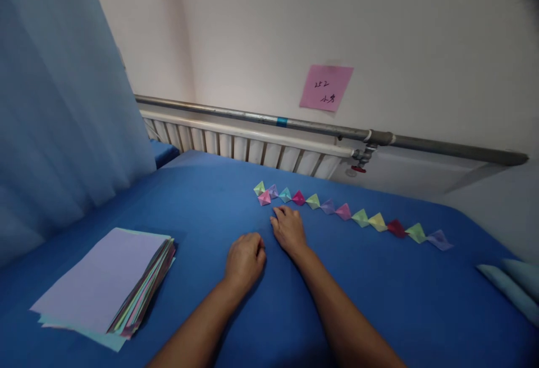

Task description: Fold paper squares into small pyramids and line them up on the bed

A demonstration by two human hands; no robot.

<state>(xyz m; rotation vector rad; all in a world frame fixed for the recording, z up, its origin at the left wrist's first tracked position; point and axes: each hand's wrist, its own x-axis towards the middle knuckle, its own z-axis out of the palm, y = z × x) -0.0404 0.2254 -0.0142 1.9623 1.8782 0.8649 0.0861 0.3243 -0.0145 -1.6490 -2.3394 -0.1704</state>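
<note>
Several folded paper diamonds in many colours form a long row (pixel 345 211) on the blue sheet. At its left end, a pink folded piece (pixel 264 197) lies just below a yellow-green one (pixel 260 188). My right hand (pixel 289 230) is close below that end, its fingers bent and a little apart, with nothing seen in them. Lower and to the left rests my left hand (pixel 245 263), knuckles up and fingers curled in; no object shows in it. A thick stack of coloured paper (pixel 103 272), lilac sheet on top, lies farther left.
A blue sheet (pixel 202 199) covers the bed. Behind it are a white radiator (pixel 248 148), a metal pipe (pixel 227 112) and a red-handled valve (pixel 359 169). A blue curtain (pixel 67 104) hangs at left. A pink note (pixel 326 87) is on the wall; pale green fabric (pixel 507 292) lies at right.
</note>
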